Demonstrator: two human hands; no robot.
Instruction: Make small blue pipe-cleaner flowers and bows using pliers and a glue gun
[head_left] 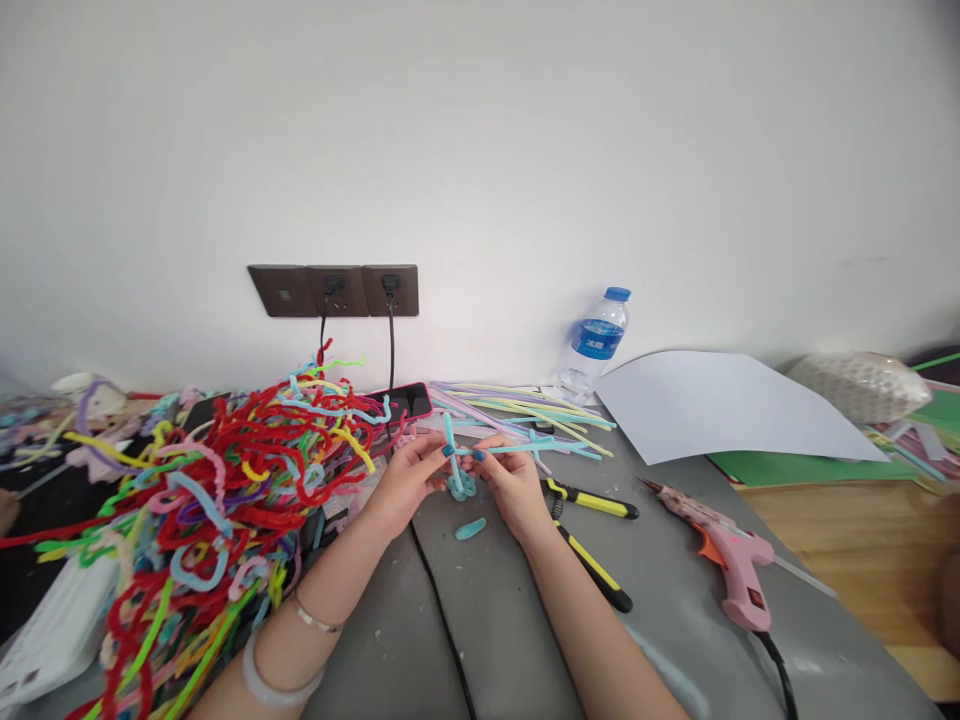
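Both my hands meet over the grey table, pinching a light blue pipe cleaner (511, 448). My left hand (412, 472) grips it at a bend where one end stands upright. My right hand (516, 487) pinches it just beside that, and the long part runs off to the right. Below the fingertips is a small coiled blue pipe cleaner shape (461, 486); whether it is joined to the held piece I cannot tell. A short blue piece (471, 529) lies on the table between my wrists. Yellow-and-black pliers (596, 502) rest beside my right hand.
A tangled heap of colourful pipe cleaners (225, 470) covers the left. Straight pastel pipe cleaners (517, 405) and a phone (409, 402) lie behind my hands. A leaning water bottle (598, 340), white paper (739, 405) and a pink glue gun (727, 550) are rightward. A black cable (442, 610) crosses the table.
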